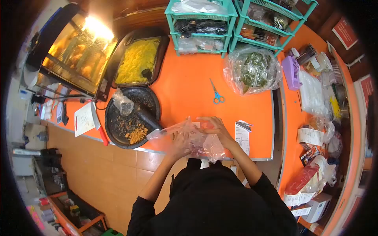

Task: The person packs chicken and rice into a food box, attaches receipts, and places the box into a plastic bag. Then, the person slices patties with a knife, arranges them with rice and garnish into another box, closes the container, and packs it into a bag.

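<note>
A clear plastic bag [214,148] is between my two hands at the front edge of the orange table, its film crumpled and partly spread to the left. My left hand [181,144] grips its left side, with the fingers partly covered by the film. On the right, my right hand [219,131] has its fingers bent over the upper part of the bag. What lies inside is hard to make out. Left of my hands sits a dark stone mortar [114,128] with orange-brown crumbs [137,134] and a thick pestle [148,118]. A printed receipt [242,138] lies to the right.
Blue-handled scissors [217,97] lie beyond my hands. A red-handled knife [103,135] rests by the mortar. Behind are a tray of yellow food [138,59], a lit glass display case [75,65], green racks [201,33] and a bag of green leaves [254,70].
</note>
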Available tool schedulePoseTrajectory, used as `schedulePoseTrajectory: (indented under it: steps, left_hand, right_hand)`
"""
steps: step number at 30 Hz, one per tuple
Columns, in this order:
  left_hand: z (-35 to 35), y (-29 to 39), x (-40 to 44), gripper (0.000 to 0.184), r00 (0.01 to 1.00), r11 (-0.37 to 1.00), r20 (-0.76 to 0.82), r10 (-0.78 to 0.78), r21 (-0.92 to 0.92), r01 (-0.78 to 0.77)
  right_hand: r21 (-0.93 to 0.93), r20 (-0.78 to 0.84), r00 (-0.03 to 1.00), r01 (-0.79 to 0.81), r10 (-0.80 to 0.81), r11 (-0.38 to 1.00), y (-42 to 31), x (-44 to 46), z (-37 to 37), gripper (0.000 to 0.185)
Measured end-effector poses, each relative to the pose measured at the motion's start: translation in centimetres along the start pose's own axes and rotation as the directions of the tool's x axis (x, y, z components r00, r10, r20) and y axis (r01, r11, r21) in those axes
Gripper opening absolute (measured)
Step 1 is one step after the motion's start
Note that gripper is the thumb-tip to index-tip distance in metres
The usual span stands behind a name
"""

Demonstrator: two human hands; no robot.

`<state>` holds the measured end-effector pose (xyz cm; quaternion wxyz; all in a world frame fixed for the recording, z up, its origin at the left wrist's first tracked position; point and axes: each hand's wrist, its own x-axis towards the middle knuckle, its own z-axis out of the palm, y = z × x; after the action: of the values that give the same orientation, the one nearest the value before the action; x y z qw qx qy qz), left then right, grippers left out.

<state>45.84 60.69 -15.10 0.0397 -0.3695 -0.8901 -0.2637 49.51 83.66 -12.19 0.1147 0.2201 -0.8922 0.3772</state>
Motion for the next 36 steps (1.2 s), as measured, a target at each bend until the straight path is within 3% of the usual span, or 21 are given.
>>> schedulePoseTrajectory:
  steps: [3, 6, 8, 11, 13, 15, 17, 19, 20, 22, 23, 24, 25, 27, 29, 30, 31, 32, 33, 34, 36]
  left_hand:
    - [3.3, -2.4, 2.9, 0.065, 0.901, 0.91, -0.14, 0.41, 0.124, -0.395]
    - [6.5, -2.8, 4.4, 0.062, 0.905, 0.903, -0.051, 0.423, -0.055, -0.426]
    - [7.8, -2.3, 5.4, 0.061, 0.933, 0.91, 0.027, 0.36, -0.229, -0.345]
    - [9.2, -1.0, 6.8, 0.059, 0.962, 0.862, 0.127, 0.24, -0.485, -0.151]
    - [9.3, 0.4, 7.2, 0.058, 0.97, 0.732, 0.215, 0.111, -0.678, 0.067]
    - [8.5, 1.8, 7.7, 0.057, 0.946, 0.476, 0.324, -0.031, -0.827, 0.299]
    - [6.4, 3.6, 9.0, 0.056, 0.889, 0.189, 0.439, -0.13, -0.869, 0.457]
    - [3.8, 5.3, 10.8, 0.056, 0.827, -0.032, 0.531, -0.186, -0.844, 0.535]
    - [2.3, 6.1, 12.0, 0.055, 0.794, -0.113, 0.576, -0.194, -0.817, 0.566]
    - [-0.4, 7.5, 13.9, 0.055, 0.734, -0.222, 0.641, -0.225, -0.767, 0.602]
    - [-1.8, 8.5, 14.8, 0.055, 0.723, -0.213, 0.644, -0.252, -0.765, 0.607]
    - [-2.6, 8.8, 15.2, 0.057, 0.696, -0.236, 0.651, -0.304, -0.759, 0.607]
    - [-2.9, 9.2, 15.6, 0.059, 0.723, -0.191, 0.587, -0.364, -0.807, 0.559]
    - [-4.0, 9.4, 16.0, 0.057, 0.762, -0.06, 0.475, -0.44, -0.863, 0.502]
    - [-5.1, 9.0, 16.4, 0.052, 0.832, 0.212, 0.401, -0.383, -0.839, 0.502]
    - [-5.6, 8.5, 16.5, 0.05, 0.875, 0.413, 0.363, -0.32, -0.778, 0.474]
    - [-6.2, 7.9, 16.4, 0.047, 0.92, 0.659, 0.317, -0.23, -0.645, 0.387]
    - [-7.4, 7.6, 16.1, 0.045, 0.958, 0.91, 0.275, -0.079, -0.372, 0.182]
    - [-8.2, 7.5, 15.7, 0.043, 0.96, 0.996, 0.268, 0.086, -0.032, -0.08]
    - [-8.5, 7.4, 15.4, 0.041, 0.931, 0.947, 0.311, 0.192, 0.19, -0.259]
    - [-9.0, 7.3, 15.1, 0.038, 0.852, 0.782, 0.435, 0.291, 0.405, -0.474]
  right_hand:
    - [-0.045, 0.055, 0.995, -0.081, 0.083, 0.996, -1.0, 0.7, -1.4, 0.045]
    - [-0.177, 0.117, 0.983, -0.123, 0.145, 0.977, -1.3, 1.9, -0.8, 0.049]
    - [-0.399, 0.192, 0.977, -0.009, 0.093, 0.917, -0.9, 2.5, 0.9, 0.055]
    - [-0.514, 0.065, 0.987, -0.095, 0.149, 0.852, -1.0, 3.2, 1.4, 0.064]
    - [-0.536, 0.0, 0.978, -0.175, 0.208, 0.826, -1.9, 3.2, 0.9, 0.066]
    - [-0.546, -0.058, 0.968, -0.234, 0.242, 0.804, -2.4, 2.4, 0.9, 0.068]
    - [-0.071, -0.291, 0.924, -0.28, 0.249, 0.957, -1.9, -0.8, 1.8, 0.07]
    - [-0.321, -0.455, 0.887, -0.243, 0.076, 0.915, -1.7, -5.3, 1.7, 0.073]
    - [-0.319, -0.467, 0.882, -0.235, 0.063, 0.918, -0.5, -6.3, 1.4, 0.073]
    - [-0.528, -0.31, 0.951, -0.173, 0.001, 0.831, 1.6, -7.5, 1.1, 0.071]
    - [-0.526, -0.345, 0.938, -0.171, -0.026, 0.833, 2.5, -6.1, 0.2, 0.071]
    - [-0.452, -0.525, 0.843, -0.163, -0.114, 0.877, 3.2, -4.0, 0.0, 0.068]
    - [-0.379, -0.685, 0.706, -0.134, -0.18, 0.916, 3.9, -2.5, -0.8, 0.065]
    - [-0.371, -0.628, 0.762, -0.114, -0.158, 0.922, 4.1, -1.5, -4.4, 0.074]
    - [0.154, -0.52, 0.853, 0.03, 0.055, 0.988, 3.5, -0.6, -7.4, 0.091]
    - [0.289, -0.634, 0.769, 0.143, 0.077, 0.947, 4.5, -0.7, -5.6, 0.102]
    - [0.285, -0.638, 0.767, 0.146, 0.074, 0.947, 4.0, -0.8, -6.2, 0.102]
    - [0.553, -0.535, 0.822, 0.166, 0.195, 0.817, 2.9, -0.9, -7.4, 0.097]
    - [0.626, -0.488, 0.842, 0.153, 0.231, 0.765, 2.7, -1.0, -7.9, 0.094]
    - [0.699, -0.422, 0.869, 0.129, 0.259, 0.703, 2.8, -1.0, -8.0, 0.091]
    - [0.849, -0.216, 0.932, 0.031, 0.292, 0.528, 3.3, -1.4, -8.0, 0.085]
